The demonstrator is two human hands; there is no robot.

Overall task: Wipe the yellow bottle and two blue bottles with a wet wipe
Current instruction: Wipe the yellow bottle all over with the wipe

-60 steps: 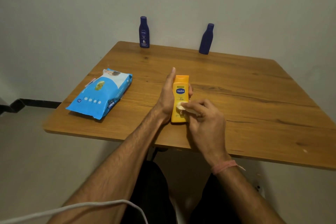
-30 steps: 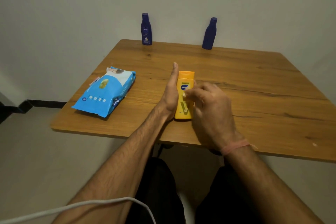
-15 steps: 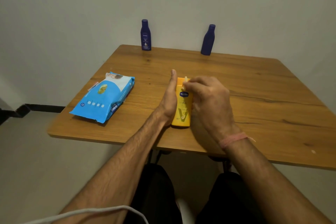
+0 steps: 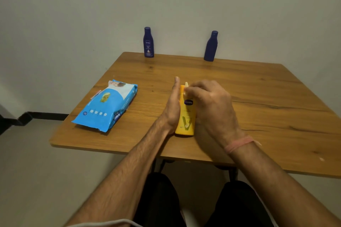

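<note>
Two hands meet on the smooth yellow bottle (image 4: 186, 116), which lies flat near the front edge of the grained wooden table (image 4: 258, 97). The left hand (image 4: 172, 108) braces its side, fingers straight. The right hand (image 4: 208, 101) pinches a small crumpled wet wipe (image 4: 186, 85), now at the cap end rather than mid-label as two seconds ago. A glossy blue wipes pack (image 4: 108, 105) lies left. Farther back stand the left blue bottle (image 4: 148, 42) and right blue bottle (image 4: 211, 46).
</note>
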